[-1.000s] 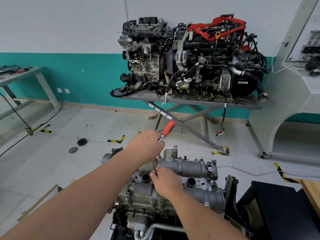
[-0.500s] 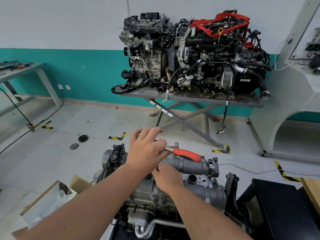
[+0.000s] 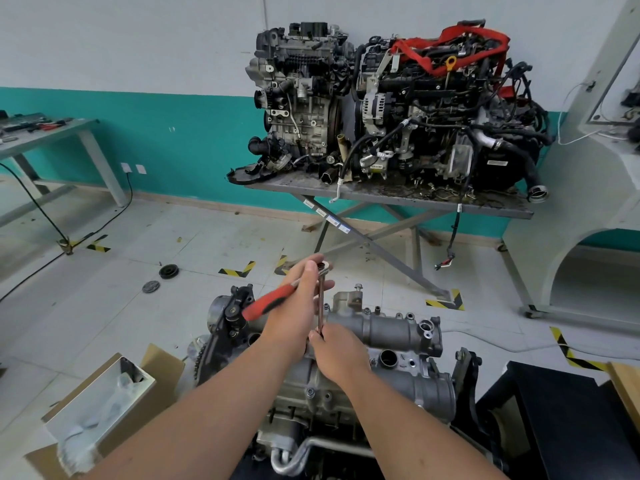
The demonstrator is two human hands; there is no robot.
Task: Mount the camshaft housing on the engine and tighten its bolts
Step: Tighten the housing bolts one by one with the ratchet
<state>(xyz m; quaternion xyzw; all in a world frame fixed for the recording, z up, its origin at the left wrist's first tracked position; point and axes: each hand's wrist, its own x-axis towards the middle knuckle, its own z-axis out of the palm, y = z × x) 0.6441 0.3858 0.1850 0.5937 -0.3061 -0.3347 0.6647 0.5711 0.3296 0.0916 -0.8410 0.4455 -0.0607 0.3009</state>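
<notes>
The left hand (image 3: pixel 298 306) curls around a ratchet wrench (image 3: pixel 268 302) with a red handle. The handle sticks out to the left and a bit down. The shiny head of the wrench sits at the top of the hand, and a thin metal rod (image 3: pixel 321 303) goes straight down from it. The right hand (image 3: pixel 337 351) is just below and pinches the low end of the rod with its fingertips, right on top of the camshaft housing (image 3: pixel 384 327). The spot where the rod meets the housing is hidden by this hand.

The grey housing lies on top of the engine (image 3: pixel 311 393), near the middle and close to the person. A bolt (image 3: pixel 358 288) stands up at its far edge.

To the near left, an open cardboard box (image 3: pixel 104 403) sits on the floor. Far away, two more engines (image 3: pixel 381 105) stand on a grey surface (image 3: pixel 381 195) by the green and white wall.
</notes>
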